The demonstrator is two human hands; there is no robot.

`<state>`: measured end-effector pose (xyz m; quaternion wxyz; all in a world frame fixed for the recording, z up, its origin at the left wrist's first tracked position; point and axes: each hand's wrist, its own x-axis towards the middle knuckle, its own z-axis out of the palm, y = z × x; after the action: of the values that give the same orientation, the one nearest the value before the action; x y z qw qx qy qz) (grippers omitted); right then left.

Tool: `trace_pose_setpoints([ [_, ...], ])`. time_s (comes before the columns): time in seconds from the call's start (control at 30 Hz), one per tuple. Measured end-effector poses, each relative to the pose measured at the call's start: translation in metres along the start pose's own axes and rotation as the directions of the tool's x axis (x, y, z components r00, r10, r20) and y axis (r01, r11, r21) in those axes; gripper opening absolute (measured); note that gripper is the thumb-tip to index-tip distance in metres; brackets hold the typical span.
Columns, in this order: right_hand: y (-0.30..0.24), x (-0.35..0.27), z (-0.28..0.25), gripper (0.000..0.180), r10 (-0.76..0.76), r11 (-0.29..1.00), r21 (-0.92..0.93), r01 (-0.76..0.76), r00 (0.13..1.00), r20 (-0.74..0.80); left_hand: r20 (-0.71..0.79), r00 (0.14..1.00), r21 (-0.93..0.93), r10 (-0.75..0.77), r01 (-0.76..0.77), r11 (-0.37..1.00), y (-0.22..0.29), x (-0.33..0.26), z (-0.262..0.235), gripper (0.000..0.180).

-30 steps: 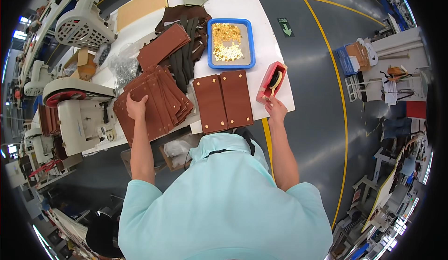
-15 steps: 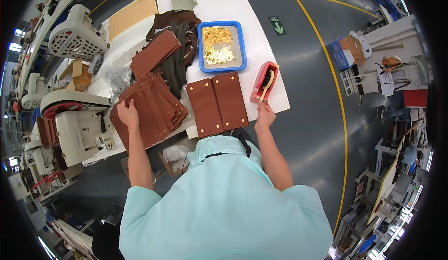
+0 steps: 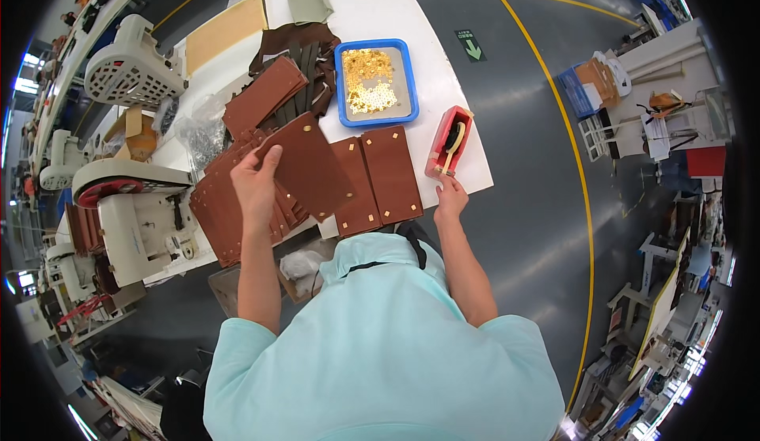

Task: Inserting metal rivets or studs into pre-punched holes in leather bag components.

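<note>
- Near the worktop's (image 3: 364, 5) front edge, the left hand (image 3: 257, 188) pinches a panel's (image 3: 309, 168) left side, its bulk right of the grip.
- At the near right corner, the right hand (image 3: 450, 199) touches the dispenser (image 3: 438, 148) (grip unclear), bare worktop beyond.

single view, head-worn left fisheye: looks steeply down over the turquoise shirt (image 3: 380, 346) onto the near table (image 3: 436, 77); wide field takes in floor (image 3: 530, 148); edges bend toward rim.
</note>
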<state>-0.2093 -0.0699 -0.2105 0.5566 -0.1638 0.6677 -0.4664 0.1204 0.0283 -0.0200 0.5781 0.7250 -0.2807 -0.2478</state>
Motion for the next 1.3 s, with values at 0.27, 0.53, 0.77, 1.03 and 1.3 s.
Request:
trace_pose_setpoints([
  [0.27, 0.006, 0.008, 0.004, 0.017, -0.244, 0.936, -0.271, 0.223, 0.969, -0.046, 0.366, 0.885, -0.271, -0.288, 0.397, 0.877, 0.002, -0.022, 0.053, 0.03],
  [0.53, -0.009, -0.017, -0.005, 0.012, -0.119, 0.99, -0.081, 0.114, 0.991, -0.067, 0.404, 0.855, -0.384, -0.324, 0.48, 0.789, 0.01, -0.031, 0.066, 0.029],
  [0.77, -0.117, -0.158, 0.053, 0.011, -0.11, 0.972, -0.074, 0.224, 0.706, 0.699, 0.418, 0.849, -0.331, -0.325, 0.475, 0.815, 0.039, -0.06, 0.088, 0.028],
  [1.03, -0.121, -0.168, 0.064, 0.008, -0.165, 0.972, 0.02, 0.236, 0.615, 0.771, 0.515, 0.842, -0.445, -0.164, 0.425, 0.788, 0.048, -0.073, 0.089, 0.029],
  [1.3, -0.121, -0.167, 0.065, 0.009, -0.183, 0.973, 0.052, 0.226, 0.61, 0.771, 0.524, 0.847, -0.422, -0.09, 0.349, 0.837, 0.046, -0.076, 0.089, 0.029],
])
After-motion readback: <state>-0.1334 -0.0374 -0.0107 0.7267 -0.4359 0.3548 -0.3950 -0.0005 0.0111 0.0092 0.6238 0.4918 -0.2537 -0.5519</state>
